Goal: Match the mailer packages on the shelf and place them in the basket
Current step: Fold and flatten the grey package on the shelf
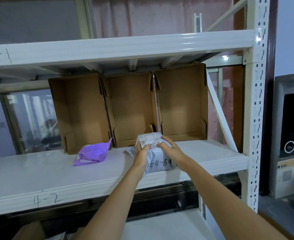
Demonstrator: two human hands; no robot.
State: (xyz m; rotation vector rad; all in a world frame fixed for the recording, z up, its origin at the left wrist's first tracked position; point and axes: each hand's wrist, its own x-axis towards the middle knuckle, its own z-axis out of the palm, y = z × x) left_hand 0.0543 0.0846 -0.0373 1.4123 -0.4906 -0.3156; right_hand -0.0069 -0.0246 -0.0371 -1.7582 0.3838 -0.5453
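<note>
A white mailer package [157,160] with a printed label on top and handwritten "12-4-6" on its front lies at the front of the white shelf [39,174]. My left hand [141,152] grips its left side and my right hand [168,147] grips its top right, fingers curled over the label. A purple mailer [92,152] lies on the shelf to the left, apart from both hands. No basket is in view.
Three open cardboard bins [130,108] stand side by side at the back of the shelf. The shelf edge is marked "4-2". A white perforated upright [257,104] frames the right side, with a dark device [291,125] beyond it. A lower shelf shows below.
</note>
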